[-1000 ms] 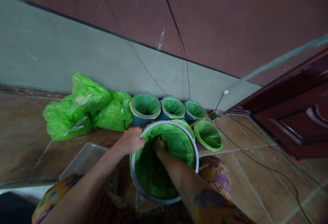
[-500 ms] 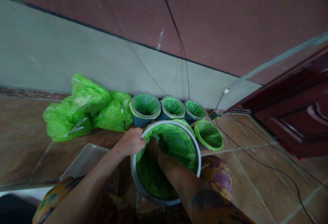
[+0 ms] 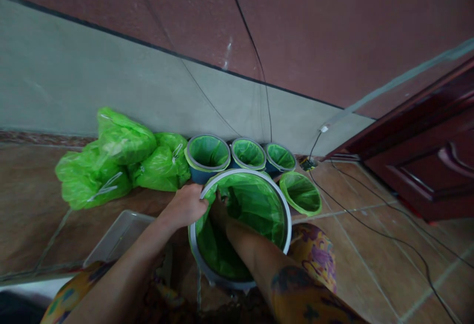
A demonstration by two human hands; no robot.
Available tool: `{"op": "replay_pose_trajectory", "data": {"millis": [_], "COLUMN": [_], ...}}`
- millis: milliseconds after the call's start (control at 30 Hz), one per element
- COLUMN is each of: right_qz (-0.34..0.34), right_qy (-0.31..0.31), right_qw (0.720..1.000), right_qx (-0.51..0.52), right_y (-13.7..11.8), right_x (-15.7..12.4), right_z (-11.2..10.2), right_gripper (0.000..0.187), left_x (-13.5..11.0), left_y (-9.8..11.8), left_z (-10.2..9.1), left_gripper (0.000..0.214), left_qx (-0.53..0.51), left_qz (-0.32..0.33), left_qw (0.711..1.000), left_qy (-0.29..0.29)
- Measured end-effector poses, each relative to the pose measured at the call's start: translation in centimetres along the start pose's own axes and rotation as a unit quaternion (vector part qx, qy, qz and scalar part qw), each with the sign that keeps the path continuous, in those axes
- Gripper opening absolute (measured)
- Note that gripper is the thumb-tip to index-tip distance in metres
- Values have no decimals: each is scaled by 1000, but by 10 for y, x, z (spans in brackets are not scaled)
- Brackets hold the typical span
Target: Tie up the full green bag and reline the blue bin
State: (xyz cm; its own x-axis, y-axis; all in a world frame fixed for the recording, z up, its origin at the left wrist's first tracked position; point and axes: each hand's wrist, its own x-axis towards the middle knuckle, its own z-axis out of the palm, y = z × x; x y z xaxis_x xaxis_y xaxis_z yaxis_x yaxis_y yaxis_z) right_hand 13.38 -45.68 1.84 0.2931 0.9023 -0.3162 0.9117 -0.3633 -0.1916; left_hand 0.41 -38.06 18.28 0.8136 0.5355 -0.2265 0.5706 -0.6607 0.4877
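Note:
A trash can [image 3: 288, 225] with a grey rim stands in front of me, lined with a green trash bag [image 3: 259, 205]. My left hand [image 3: 190, 205] is closed around the left side of that rim, thumb toward the inside. Deep within the can, my right hand [image 3: 221, 208] reaches to the upper left part of the liner. Shadow and my own forearm obscure its fingers, so whether they pinch the plastic cannot be made out. The liner's edge hangs over the outside of the rim.
Three lined trash cans [image 3: 208, 168] stand along the wall, with another green-lined one [image 3: 300, 194] to their right. Filled, tied green bags [image 3: 126, 141] are heaped left. A clear plastic tray [image 3: 114, 235] lies by my left arm. Black cables [image 3: 388, 240] cross the tiles near a door.
The view has shifted slightly. My right hand stays inside the can against the liner, and my left hand keeps its hold on the rim.

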Motion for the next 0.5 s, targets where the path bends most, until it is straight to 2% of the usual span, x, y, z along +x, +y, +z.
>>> {"op": "replay_pose_trajectory", "data": {"millis": [200, 333, 500], "right_qz": [12, -20, 45], "right_qy": [18, 35, -56], "right_qw": [1000, 999, 997], "right_qx": [-19, -7, -33], "right_y": [8, 9, 15], "right_x": [11, 8, -1], "right_z": [8, 12, 10], "right_gripper": [36, 36, 35], "left_x": [5, 4, 2], "left_y": [2, 2, -1], "left_z": [0, 0, 1], "left_gripper": [25, 25, 25], "left_qx": [6, 15, 25], "left_qz": [-28, -38, -50], "left_qw": [1000, 999, 998], "left_qy": [-9, 0, 1]}}
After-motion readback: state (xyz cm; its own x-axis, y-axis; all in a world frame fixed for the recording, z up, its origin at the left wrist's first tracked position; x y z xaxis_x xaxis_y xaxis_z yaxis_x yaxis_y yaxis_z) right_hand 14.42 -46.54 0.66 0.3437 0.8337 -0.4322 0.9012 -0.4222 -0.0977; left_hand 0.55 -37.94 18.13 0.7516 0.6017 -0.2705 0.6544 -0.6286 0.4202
